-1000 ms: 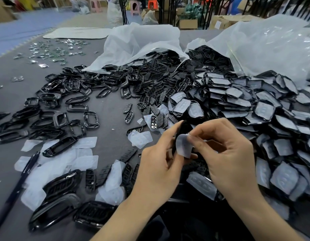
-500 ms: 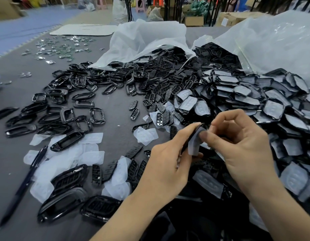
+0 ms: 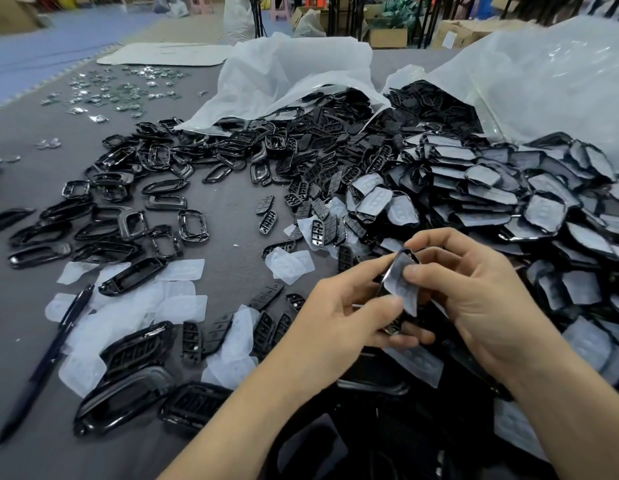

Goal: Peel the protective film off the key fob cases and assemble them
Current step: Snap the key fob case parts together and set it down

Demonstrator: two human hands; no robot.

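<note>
Left hand (image 3: 339, 317) has its grip wrapped round a black key fob case (image 3: 407, 253), held up btwn both hands over the loose parts at the near side of the tabletop (image 3: 232, 206). Right hand (image 3: 474, 292) grip pinches the grey protective film (image 3: 400, 284), which looks partly lifted off the case face. Best approach: hold the case firm by its edges and pull the film low & steady so it comes off in one piece w/o tearing, then drop it w/ the peeled films (image 3: 183, 306) at left.

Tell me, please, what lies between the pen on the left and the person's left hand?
In the head view, peeled white films, black case shells and button pads lie between the pen and the left hand.
</note>
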